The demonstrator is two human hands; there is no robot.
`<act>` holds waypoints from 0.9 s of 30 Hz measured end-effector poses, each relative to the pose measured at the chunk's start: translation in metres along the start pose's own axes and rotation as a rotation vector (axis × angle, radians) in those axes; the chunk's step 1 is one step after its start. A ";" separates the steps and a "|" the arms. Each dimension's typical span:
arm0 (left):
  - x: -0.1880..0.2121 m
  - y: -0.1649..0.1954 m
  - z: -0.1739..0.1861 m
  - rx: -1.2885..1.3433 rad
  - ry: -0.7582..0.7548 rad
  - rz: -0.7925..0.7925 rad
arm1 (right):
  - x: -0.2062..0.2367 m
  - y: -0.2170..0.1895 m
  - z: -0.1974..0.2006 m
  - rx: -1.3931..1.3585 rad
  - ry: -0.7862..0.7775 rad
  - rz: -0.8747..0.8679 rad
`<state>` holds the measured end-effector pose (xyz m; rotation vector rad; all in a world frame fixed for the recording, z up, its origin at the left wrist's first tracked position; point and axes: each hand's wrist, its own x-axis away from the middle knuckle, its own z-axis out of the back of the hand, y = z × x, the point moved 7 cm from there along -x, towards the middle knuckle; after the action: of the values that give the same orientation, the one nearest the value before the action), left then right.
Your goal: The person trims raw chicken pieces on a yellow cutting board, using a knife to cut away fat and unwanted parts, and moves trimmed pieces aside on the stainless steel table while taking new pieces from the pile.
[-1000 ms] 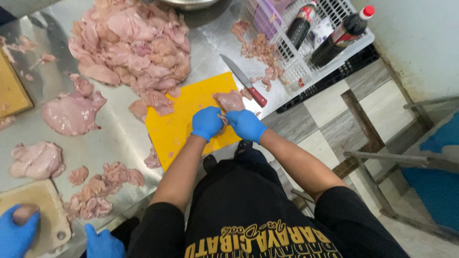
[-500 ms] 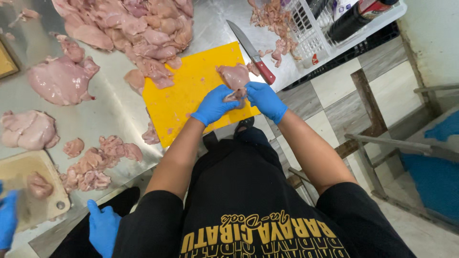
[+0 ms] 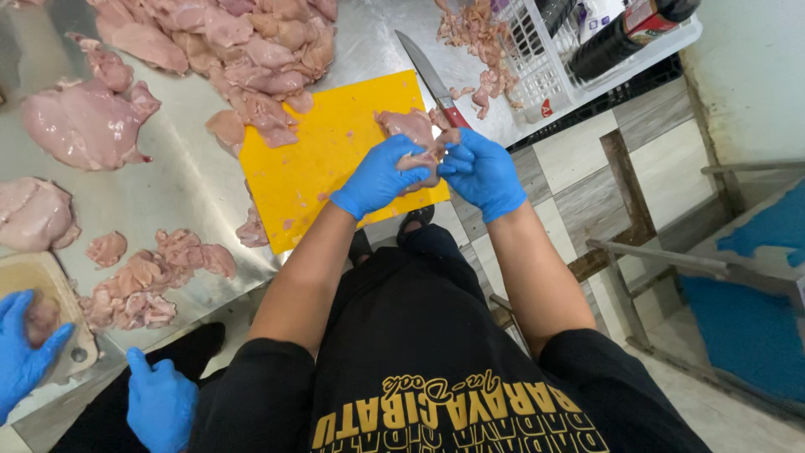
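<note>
At frame centre, a pale pink raw chicken piece (image 3: 417,138) is gripped between the left hand (image 3: 379,174) and right hand (image 3: 484,172), both blue-gloved, over the yellow cutting board (image 3: 327,159). Beyond, a red-handled knife (image 3: 432,78) is laid on the steel table (image 3: 180,189).

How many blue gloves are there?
4. The person's left hand and right hand hold a chicken piece together; a co-worker's two gloved hands are bottom left.
</note>
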<state>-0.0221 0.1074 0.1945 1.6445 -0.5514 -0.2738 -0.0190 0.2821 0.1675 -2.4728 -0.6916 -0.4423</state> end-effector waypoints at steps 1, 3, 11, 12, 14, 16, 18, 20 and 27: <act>0.000 0.002 0.001 0.010 -0.001 0.029 | 0.001 -0.001 0.001 0.016 0.011 0.029; 0.002 0.008 0.001 0.004 -0.022 0.015 | 0.003 0.004 0.001 -0.040 -0.018 0.037; 0.049 -0.050 0.061 -0.083 0.035 0.059 | 0.036 -0.132 -0.001 -0.241 -0.049 0.436; 0.053 -0.067 0.067 -0.079 0.115 0.099 | 0.045 -0.143 0.006 -0.084 0.059 0.481; 0.060 -0.096 0.079 -0.069 0.284 0.176 | 0.055 -0.168 0.007 0.248 0.144 0.558; 0.050 -0.113 0.077 0.020 0.374 0.158 | 0.053 -0.177 0.000 0.606 0.112 0.624; 0.037 -0.115 0.077 0.071 0.460 0.127 | 0.029 -0.194 0.000 0.633 0.076 0.678; 0.030 -0.103 0.082 0.074 0.543 0.087 | -0.003 -0.190 0.020 0.656 0.165 0.588; 0.030 -0.061 0.105 -1.200 0.487 0.267 | -0.062 -0.124 0.085 1.308 0.537 0.492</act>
<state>-0.0355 0.0061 0.1228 0.4234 -0.1386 0.0255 -0.1243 0.3970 0.1215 -1.1224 -0.0329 -0.2787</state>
